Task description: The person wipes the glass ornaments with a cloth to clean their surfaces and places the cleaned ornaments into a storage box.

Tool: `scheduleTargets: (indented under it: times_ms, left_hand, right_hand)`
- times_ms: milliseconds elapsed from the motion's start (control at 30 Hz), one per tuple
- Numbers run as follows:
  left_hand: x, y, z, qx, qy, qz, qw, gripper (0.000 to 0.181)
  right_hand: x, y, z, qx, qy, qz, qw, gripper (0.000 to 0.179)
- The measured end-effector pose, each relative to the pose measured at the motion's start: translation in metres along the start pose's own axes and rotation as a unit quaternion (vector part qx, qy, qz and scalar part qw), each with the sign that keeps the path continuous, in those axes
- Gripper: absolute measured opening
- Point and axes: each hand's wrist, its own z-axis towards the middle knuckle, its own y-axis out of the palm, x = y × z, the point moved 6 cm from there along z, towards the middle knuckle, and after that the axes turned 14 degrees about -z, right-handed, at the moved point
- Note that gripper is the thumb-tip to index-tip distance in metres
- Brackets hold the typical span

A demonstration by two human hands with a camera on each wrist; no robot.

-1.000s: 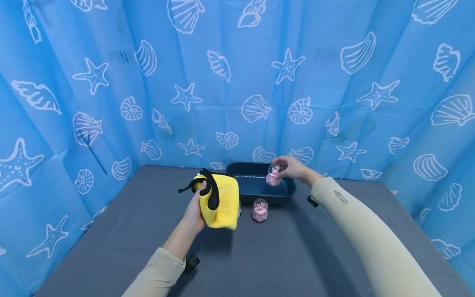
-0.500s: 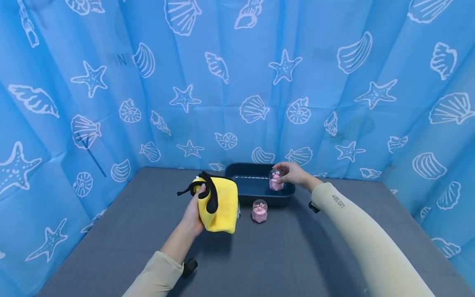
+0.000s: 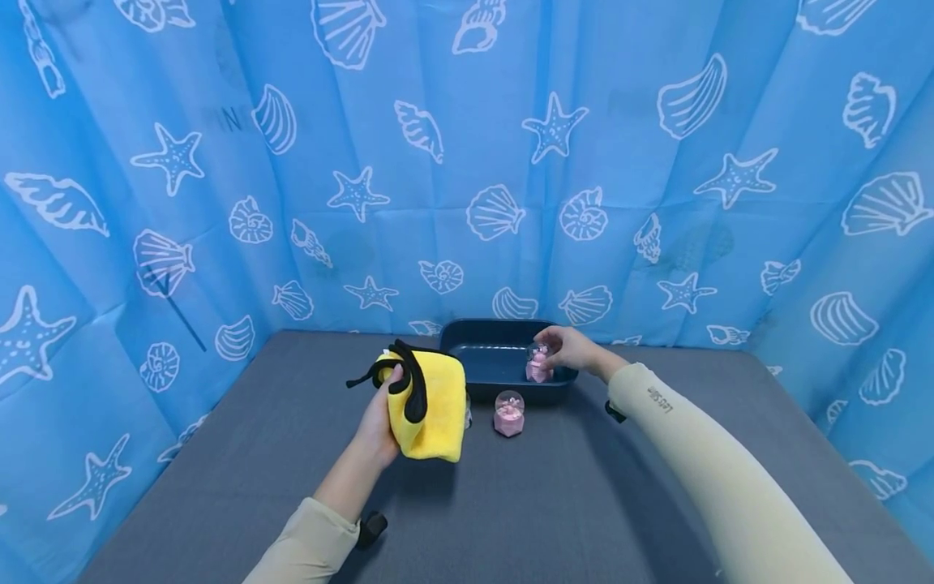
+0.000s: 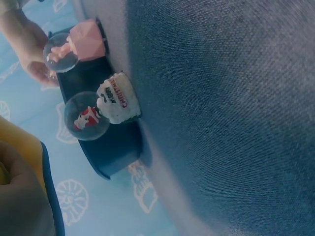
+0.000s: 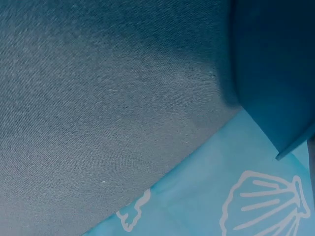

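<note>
My left hand grips a folded yellow cloth with black edging, held up over the table. At the right end of a dark blue tray, my right hand pinches a pink-based snow globe, its base low inside the walls. A second pink snow globe stands upright on the table in front of the tray. Beside it, mostly hidden by the cloth in the head view, is a snow globe with a white base and Christmas lettering, plain in the left wrist view.
A grey cloth covers the table. Behind and along both sides hangs a blue curtain with white shells and starfish. In the right wrist view, the tray's outer wall fills the upper right.
The right hand has lowered the pink snow globe from above the tray to down inside it. The left hand and the yellow cloth have sunk slightly.
</note>
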Motion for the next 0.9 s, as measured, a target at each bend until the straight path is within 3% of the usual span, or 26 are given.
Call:
scheduleTargets:
  times_ms: [333, 767, 900]
  left_hand:
    - [0.001, -0.001, 0.0, 0.008, 0.002, 0.001, 1.0, 0.021]
    - [-0.003, -0.004, -0.003, 0.018, -0.001, 0.007, 0.9998, 0.023]
    - [-0.004, -0.005, -0.003, 0.021, 0.0, 0.013, 0.9997, 0.024]
  right_hand:
    - [-0.005, 0.007, 0.003, 0.006, -0.03, -0.082, 0.9961, 0.046]
    - [-0.001, 0.01, -0.002, -0.023, -0.041, -0.119, 0.9918, 0.051]
    - [-0.002, 0.007, -0.005, -0.008, -0.067, -0.169, 0.9832, 0.049]
